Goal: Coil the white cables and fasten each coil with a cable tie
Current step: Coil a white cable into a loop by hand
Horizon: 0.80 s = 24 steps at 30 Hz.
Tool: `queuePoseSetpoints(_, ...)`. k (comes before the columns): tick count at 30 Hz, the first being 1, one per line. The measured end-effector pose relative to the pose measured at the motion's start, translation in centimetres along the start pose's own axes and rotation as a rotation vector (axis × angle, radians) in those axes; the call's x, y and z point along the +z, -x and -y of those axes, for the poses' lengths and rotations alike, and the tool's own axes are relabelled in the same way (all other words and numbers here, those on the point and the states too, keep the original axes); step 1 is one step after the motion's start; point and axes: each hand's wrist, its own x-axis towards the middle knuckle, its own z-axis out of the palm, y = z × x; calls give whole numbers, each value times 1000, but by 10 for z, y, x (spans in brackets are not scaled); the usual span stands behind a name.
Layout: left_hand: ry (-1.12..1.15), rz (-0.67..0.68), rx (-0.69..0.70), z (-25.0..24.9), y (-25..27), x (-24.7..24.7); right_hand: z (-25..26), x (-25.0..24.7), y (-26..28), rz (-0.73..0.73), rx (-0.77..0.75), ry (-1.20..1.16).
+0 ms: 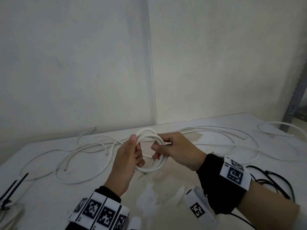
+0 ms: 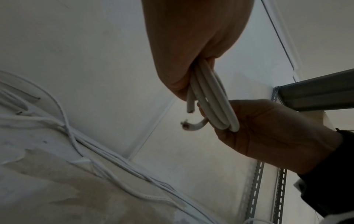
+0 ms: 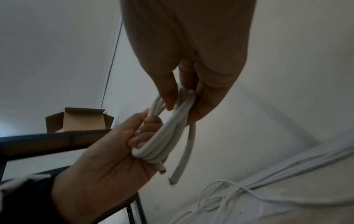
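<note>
A small coil of thick white cable (image 1: 154, 169) hangs above the white table (image 1: 93, 185), held between both hands. My left hand (image 1: 129, 155) grips the coil's left side with its fingers curled through the loops and the thumb on top. My right hand (image 1: 176, 150) pinches the right side of the loops between thumb and fingers. In the left wrist view the coil (image 2: 216, 97) runs from my left hand (image 2: 191, 53) down to my right hand (image 2: 268, 128). In the right wrist view two cut ends hang free below the coil (image 3: 172, 128).
Several loose white cables (image 1: 93, 145) sprawl across the table towards the wall. Black cable ties (image 1: 13, 188) lie at the left edge beside a tied coil (image 1: 8, 211). A thin black wire (image 1: 274, 180) lies on the right. A metal rack (image 1: 297, 100) stands at the far right.
</note>
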Motion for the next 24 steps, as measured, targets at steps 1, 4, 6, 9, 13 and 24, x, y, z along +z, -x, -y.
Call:
queuePoseSetpoints(1,-8,-3,5,1,0,0,0,1,0,-17,14,-27)
queuePoseSetpoints(4,-32,2,41,3,2,-2,0,4,1,-49,22,-42)
queuePoseSetpoints(6,-58,10,62,5,3,-2,-1,5,2,-58,18,-48)
queuePoseSetpoints(9,-84,15,77,6,3,-1,-4,7,2,-102,48,-136)
queuePoseSetpoints(13,-106,24,104,5,1,2,-5,7,1,-134,72,-313)
queuePoseSetpoints(24,-117,35,114,6,0,-5,-1,4,8,89,156,-605)
